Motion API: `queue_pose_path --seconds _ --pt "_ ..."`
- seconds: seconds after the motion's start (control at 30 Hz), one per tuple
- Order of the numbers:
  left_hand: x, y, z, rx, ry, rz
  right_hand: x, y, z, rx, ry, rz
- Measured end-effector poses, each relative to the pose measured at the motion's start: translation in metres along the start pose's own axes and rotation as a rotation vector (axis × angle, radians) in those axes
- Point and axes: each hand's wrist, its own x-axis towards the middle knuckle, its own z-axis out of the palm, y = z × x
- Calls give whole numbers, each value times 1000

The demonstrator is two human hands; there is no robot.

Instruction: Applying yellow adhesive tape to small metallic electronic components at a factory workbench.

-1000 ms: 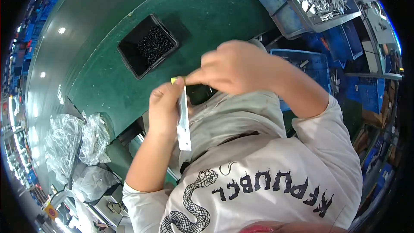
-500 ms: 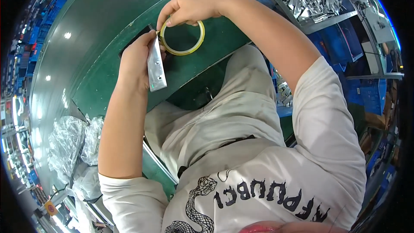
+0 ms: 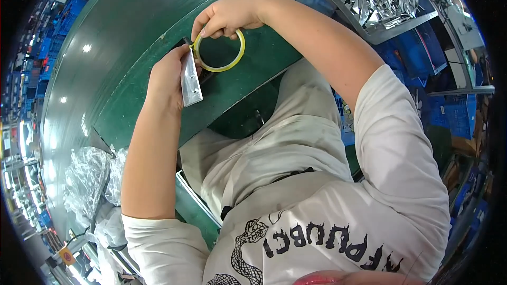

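My left hand (image 3: 168,74) is closed around a flat silvery metal plate (image 3: 190,82) with small holes near its lower end. Fingers of my right hand (image 3: 224,17) are closed on a roll of yellow tape (image 3: 241,55), gripping its upper left rim. The roll hangs just right of the plate's top, and its left edge meets the fingertips of my left hand there. Whether a strip of tape is stuck to the plate is too small to tell. A dark object (image 3: 207,76) lies behind my left hand and the plate, mostly hidden.
Under my hands is a green work table (image 3: 248,82) with a curved glossy surface beyond it. At the upper right stands a metal tray (image 3: 377,34) heaped with shiny metal pieces. Clear plastic bags (image 3: 87,184) sit at the left. Blue crates (image 3: 457,119) are at the right.
The tape roll and my right hand have shifted slightly left and down in the picture. The metal plate is still in my left hand, tilted slightly differently.
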Motion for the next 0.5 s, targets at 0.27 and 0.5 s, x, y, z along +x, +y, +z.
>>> queue_pose_path --seconds 0.27,0.5 --pt "9 -1 -3 20 -62 -41 2 6 0 62 -3 59" --pt "8 -4 0 45 -76 -83 1 15 1 124 -51 81"
